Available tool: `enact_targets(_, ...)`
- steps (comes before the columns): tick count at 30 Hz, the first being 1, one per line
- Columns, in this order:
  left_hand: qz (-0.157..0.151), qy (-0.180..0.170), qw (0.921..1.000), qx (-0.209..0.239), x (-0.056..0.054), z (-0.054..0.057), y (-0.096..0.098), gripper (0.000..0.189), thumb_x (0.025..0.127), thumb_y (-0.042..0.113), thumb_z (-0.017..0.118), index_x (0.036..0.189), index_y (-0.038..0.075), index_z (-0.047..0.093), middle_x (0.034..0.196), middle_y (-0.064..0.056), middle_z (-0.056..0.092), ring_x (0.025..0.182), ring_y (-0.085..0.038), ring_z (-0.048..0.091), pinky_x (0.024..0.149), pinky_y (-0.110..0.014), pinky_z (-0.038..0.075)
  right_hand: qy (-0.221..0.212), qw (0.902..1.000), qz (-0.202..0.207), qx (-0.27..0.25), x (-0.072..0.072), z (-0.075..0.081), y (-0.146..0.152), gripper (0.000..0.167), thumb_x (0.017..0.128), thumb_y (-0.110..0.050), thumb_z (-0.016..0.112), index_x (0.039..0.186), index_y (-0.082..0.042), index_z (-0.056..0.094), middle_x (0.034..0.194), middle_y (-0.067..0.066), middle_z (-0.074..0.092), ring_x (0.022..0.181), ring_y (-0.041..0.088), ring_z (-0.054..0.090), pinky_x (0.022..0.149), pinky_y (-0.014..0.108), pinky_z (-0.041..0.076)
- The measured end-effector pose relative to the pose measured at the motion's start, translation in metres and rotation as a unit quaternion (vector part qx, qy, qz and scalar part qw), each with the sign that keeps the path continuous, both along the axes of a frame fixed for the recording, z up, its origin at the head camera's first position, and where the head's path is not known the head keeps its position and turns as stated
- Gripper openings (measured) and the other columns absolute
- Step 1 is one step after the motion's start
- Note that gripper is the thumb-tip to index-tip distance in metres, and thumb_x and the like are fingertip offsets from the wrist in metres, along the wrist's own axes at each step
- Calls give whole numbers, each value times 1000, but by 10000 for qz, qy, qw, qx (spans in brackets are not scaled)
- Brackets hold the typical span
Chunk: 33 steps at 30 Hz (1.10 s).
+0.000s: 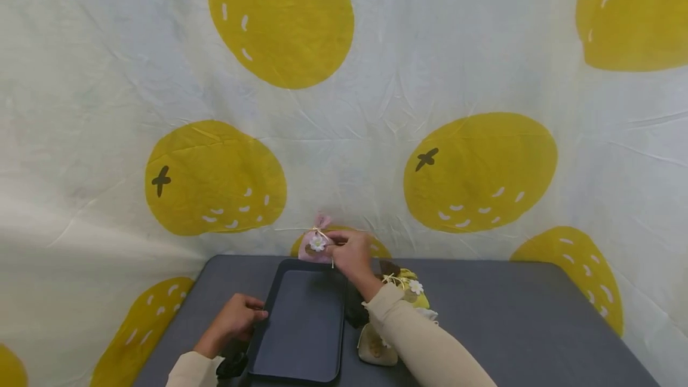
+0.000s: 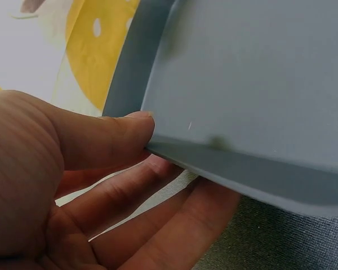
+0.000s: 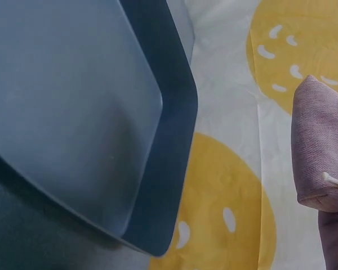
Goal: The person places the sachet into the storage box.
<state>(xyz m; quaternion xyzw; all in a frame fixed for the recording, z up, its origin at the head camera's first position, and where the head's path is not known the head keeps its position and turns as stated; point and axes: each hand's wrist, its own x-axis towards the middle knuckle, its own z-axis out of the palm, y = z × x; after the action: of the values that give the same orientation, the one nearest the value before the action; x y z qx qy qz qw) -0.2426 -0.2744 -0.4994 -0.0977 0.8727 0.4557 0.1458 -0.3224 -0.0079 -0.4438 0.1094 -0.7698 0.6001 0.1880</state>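
Note:
My right hand pinches a small pink drawstring pouch above the far end of a dark grey tray. A white flower and a thin cream tie decorate the pouch. In the right wrist view the pink pouch shows at the right edge, apart from the tray; most of the hand is out of that frame. My left hand grips the tray's left rim. The left wrist view shows the thumb over the rim and the fingers below the tray wall. Nothing lies inside the tray.
Right of the tray, partly behind my right forearm, lie a yellow pouch with a white flower and a beige pouch. The dark grey table ends at a curtain printed with yellow fruit.

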Motion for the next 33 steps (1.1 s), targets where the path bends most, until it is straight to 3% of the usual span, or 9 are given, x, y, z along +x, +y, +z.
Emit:
enact_targets(8,111,42,9999,64,2,-3,0,40,93,4,73,126,-16,65,118,-35,70,88,-40,78,70,-51,64,113,9999,-50,15,-5,-3,-15,24,73,10,72,90,-1,84,89,15,81,79,22,76,66,27,61)
enact_targets(20,129,-100,9997,171,-2,-3,2,38,94,3,70,127,-16,65,117,-34,71,88,-40,78,70,-52,64,143,9999,-55,76,-7,-7,-25,22,73,9,75,90,-2,84,87,14,81,79,25,78,70,35,64)
enact_targets(27,204,-110,9994,259,-2,0,1,38,94,2,70,128,-16,65,115,-31,72,86,-40,78,71,-52,64,-111,9997,-42,202,-8,-5,-29,23,74,7,76,92,-5,85,88,11,82,81,22,77,71,33,63)
enact_targets(33,228,-108,9992,310,-2,-1,0,39,94,2,70,128,-16,64,112,-29,74,85,-40,79,70,-52,64,-8,9998,-49,191,-10,-6,-35,24,73,9,76,89,-5,85,86,11,81,79,21,75,71,31,61)
